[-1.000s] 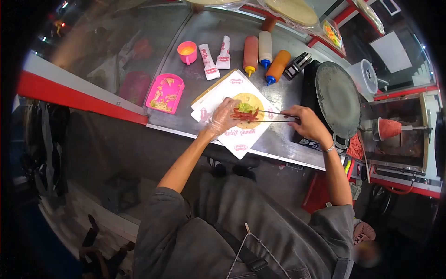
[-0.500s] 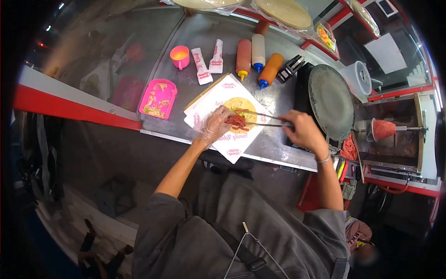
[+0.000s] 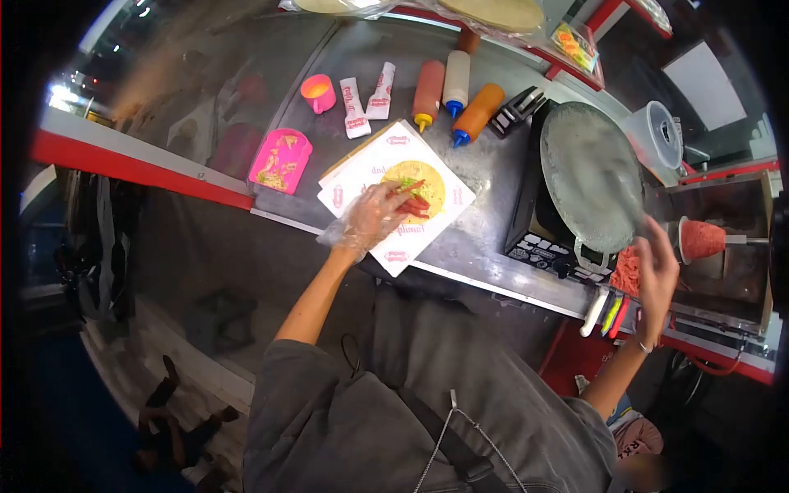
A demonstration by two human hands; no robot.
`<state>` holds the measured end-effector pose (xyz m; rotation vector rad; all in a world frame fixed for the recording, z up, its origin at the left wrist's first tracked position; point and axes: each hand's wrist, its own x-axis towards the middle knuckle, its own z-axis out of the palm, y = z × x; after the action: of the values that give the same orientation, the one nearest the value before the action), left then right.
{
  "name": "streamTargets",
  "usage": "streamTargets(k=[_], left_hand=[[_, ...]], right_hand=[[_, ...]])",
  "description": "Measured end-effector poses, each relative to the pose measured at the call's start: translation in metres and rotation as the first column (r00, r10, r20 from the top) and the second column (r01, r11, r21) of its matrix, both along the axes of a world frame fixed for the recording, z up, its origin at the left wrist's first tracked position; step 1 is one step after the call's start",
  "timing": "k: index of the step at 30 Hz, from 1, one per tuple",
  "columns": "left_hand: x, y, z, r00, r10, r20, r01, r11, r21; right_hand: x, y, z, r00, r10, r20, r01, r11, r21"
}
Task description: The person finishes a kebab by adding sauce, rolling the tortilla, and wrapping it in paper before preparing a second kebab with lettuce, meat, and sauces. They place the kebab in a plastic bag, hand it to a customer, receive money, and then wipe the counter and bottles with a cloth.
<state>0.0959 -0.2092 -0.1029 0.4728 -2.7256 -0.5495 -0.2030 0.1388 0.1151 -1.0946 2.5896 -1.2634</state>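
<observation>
Your gloved left hand [image 3: 374, 220] touches meat strips [image 3: 417, 207], pinch unclear | right hand [image 3: 656, 267] near griddle [image 3: 588, 177], grip unclear | strips could scatter if your left drags

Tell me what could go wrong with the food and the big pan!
The right hand is near the pan; if that's hot, which I can't tell, the hand might get burned. The paper pokes past the edge of the counter, so a bump might shift the flatbread. The red strips at the left hand could slide off.
</observation>
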Motion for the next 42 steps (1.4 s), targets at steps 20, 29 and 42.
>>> streamTargets(k=[20,29,42], left_hand=[[0.069,0.109,-0.027,0.75,0.561,0.352,-0.314,-0.167,0.935],[0.128,0.042,-0.041,0.841,0.486,0.24,-0.365,0.181,0.913],[0.06,-0.028,-0.018,0.989,0.077,-0.125,0.046,0.645,0.763]], right_hand=[[0.028,-0.064,-0.061,0.992,-0.122,-0.017,0.121,0.991,-0.061],[0.031,-0.471,-0.265,0.912,0.02,-0.41,0.138,0.925,0.353],[0.134,-0.239,-0.139,0.665,0.191,0.722,0.161,0.907,-0.388]])
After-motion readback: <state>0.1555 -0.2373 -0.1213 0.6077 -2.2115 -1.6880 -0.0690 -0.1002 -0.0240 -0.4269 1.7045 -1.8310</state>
